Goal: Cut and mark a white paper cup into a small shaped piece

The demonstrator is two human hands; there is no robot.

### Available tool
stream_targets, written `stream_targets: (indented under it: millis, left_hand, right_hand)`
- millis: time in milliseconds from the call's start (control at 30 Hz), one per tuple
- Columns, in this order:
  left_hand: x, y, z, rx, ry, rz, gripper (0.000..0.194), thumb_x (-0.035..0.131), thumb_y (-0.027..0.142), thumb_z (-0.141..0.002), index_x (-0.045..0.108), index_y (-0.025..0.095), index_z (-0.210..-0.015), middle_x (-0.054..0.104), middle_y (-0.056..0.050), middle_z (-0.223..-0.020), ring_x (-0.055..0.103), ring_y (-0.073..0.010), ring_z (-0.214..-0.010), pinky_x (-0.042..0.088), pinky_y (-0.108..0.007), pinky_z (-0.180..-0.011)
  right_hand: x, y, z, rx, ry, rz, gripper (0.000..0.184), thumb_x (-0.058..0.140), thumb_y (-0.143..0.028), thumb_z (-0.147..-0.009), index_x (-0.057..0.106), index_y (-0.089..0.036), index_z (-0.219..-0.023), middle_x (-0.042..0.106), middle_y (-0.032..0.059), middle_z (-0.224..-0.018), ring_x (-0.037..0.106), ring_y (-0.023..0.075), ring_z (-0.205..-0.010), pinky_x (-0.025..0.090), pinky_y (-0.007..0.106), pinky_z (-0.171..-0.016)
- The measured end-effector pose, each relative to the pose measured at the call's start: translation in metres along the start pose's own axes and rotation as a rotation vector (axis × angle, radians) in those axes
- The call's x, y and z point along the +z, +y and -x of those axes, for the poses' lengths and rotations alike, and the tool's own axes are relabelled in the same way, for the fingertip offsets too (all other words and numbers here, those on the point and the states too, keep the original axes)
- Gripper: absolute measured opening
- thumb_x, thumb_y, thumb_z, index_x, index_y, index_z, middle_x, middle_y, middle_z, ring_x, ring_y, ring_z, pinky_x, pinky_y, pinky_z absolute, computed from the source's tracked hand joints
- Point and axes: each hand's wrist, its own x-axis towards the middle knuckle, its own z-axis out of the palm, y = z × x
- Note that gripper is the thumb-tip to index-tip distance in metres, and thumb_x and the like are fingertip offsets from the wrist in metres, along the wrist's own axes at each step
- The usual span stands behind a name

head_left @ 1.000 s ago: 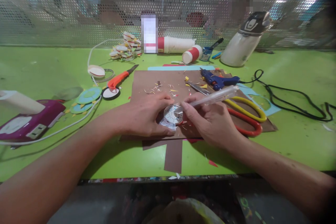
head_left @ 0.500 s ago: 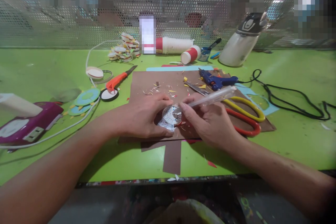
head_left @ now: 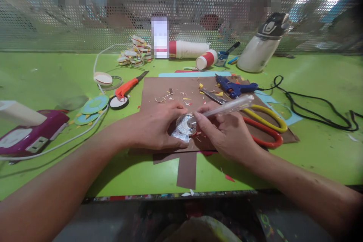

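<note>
My left hand (head_left: 159, 126) presses a small round disc (head_left: 183, 124) with a speckled silvery-white face against the brown board, thumb and fingers around its left side. A shiny patterned scrap (head_left: 180, 137) sticks out beneath the disc near my thumb. In my right hand (head_left: 227, 130) is a pen-like tool with a clear barrel (head_left: 231, 106), pinched between thumb and fingers. Its lower end points at the disc, but I cannot make out the tip. The disc's left edge is partly hidden.
Around the brown board (head_left: 153, 87) lie large scissors (head_left: 266, 117), a blue glue gun (head_left: 235, 86), an orange-handled knife (head_left: 127, 87) and paper scraps. Further back are paper cups (head_left: 207, 59), a paint jar (head_left: 221, 59), a spray bottle (head_left: 259, 47) and a phone. A purple power strip (head_left: 36, 132) stands left.
The clear-barrelled tool has tilted very slightly in my right hand over the disc. My left hand keeps its hold, and the whole view has shifted a little.
</note>
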Motion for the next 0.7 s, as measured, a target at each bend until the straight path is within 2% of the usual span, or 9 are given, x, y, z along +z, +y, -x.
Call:
stream_targets:
  millis: [400,700]
  left_hand:
    - [0.0013,-0.0004,0.0000,-0.005,0.022,0.005,0.041,0.066,0.047,-0.076,0.063,0.026,-0.111,0.060,-0.006,-0.115,0.060,-0.0253,-0.099,0.047,-0.037,-0.084]
    - [0.0012,-0.0001,-0.0001,-0.015,-0.004,-0.004,0.033,0.064,0.046,-0.078,0.061,0.024,-0.102,0.057,-0.006,-0.122,0.059,-0.0259,-0.106,0.045,-0.036,-0.087]
  right_hand:
    - [-0.0003,0.0002,0.0020,-0.005,-0.014,0.025,0.021,0.052,-0.029,-0.095,0.061,-0.018,-0.080,0.065,-0.0004,-0.064,0.060,0.0144,-0.060,0.045,0.027,-0.061]
    - [0.0015,0.0008,0.0019,-0.023,-0.029,-0.014,0.016,0.051,-0.029,-0.096,0.058,-0.019,-0.085,0.064,0.0012,-0.072,0.061,0.0164,-0.067,0.046,0.030,-0.066]
